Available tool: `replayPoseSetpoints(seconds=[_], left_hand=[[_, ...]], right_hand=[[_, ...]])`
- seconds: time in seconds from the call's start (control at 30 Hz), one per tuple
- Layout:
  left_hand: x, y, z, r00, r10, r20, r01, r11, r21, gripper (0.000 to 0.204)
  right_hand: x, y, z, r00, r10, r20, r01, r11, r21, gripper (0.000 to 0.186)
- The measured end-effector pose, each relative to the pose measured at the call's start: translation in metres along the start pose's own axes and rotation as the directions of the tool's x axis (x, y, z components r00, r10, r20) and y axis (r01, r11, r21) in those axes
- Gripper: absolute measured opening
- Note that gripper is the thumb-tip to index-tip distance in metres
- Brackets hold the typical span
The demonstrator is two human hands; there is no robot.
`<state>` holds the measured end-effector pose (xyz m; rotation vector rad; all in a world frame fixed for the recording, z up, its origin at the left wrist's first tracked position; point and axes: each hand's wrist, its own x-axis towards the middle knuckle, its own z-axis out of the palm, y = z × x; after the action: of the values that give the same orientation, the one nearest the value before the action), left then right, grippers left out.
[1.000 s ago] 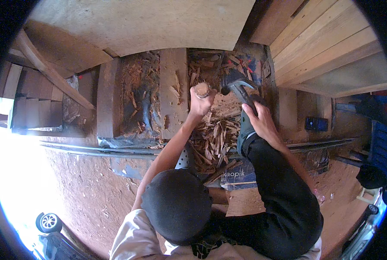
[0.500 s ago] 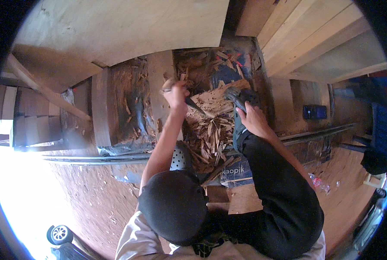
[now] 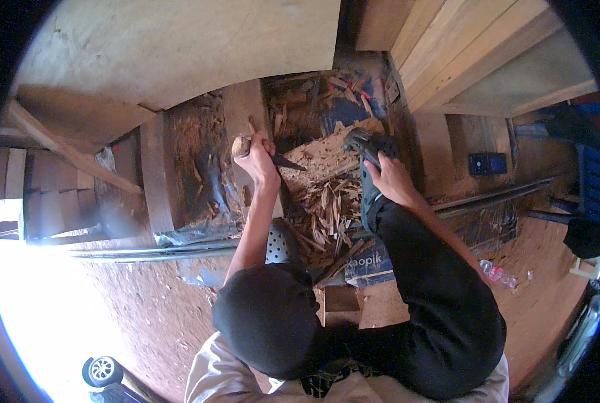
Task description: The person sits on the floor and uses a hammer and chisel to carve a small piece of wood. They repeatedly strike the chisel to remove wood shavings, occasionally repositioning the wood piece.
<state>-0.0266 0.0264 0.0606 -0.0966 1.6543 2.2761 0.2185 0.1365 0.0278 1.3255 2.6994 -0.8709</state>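
Note:
My left hand (image 3: 256, 160) is closed around the rounded wooden handle (image 3: 240, 146) of a knife. Its dark, tapering blade (image 3: 288, 163) points right, above a rough, pale piece of wood (image 3: 323, 153). At that wood's right end, my right hand (image 3: 392, 180) is closed over a dark grey object (image 3: 367, 146) beside my right foot; what this object is, I cannot make out. A green-grey clog (image 3: 368, 195) covers that foot and stands against the wood. Splintered wood chips (image 3: 333, 209) lie heaped between my feet. Near my left forearm a dotted grey clog (image 3: 279, 243) shows.
A large pale board (image 3: 179, 47) overhangs the upper left, with timber beams (image 3: 474, 54) at upper right. A dark phone (image 3: 487, 164) lies on the right. Long thin pipes (image 3: 159, 252) cross the floor. A plastic bottle (image 3: 498, 274) and a blue chair (image 3: 591, 181) are farther right.
My left hand has moved left with the knife, drawing the blade tip back from the chips. My right hand keeps its place at the wood's right end. The view has shifted slightly.

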Motion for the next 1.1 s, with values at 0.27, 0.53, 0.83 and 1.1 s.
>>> replayPoseSetpoints(seconds=[0.27, 0.53, 0.83, 1.1], left_hand=[[-0.007, 0.001, -0.010, 0.994, 0.108, 0.031, -0.111, 0.986, 0.123, 0.016], [-0.012, -0.015, -0.010, 0.989, 0.137, 0.055, -0.144, 0.979, 0.145, 0.017], [-0.016, -0.022, -0.017, 0.960, 0.123, 0.252, -0.172, 0.968, 0.181, 0.020], [-0.022, -0.030, -0.014, 0.954, 0.178, 0.241, -0.232, 0.948, 0.218, 0.018]], right_hand=[[0.000, -0.002, -0.001, 1.000, -0.005, -0.013, 0.005, 1.000, -0.023, 0.045], [0.000, -0.006, -0.005, 1.000, 0.025, 0.002, -0.025, 0.999, -0.020, 0.047], [0.002, -0.001, 0.000, 1.000, 0.014, -0.008, -0.015, 0.997, -0.071, 0.045], [0.002, 0.003, 0.003, 1.000, -0.003, -0.026, 0.002, 0.999, -0.047, 0.044]])
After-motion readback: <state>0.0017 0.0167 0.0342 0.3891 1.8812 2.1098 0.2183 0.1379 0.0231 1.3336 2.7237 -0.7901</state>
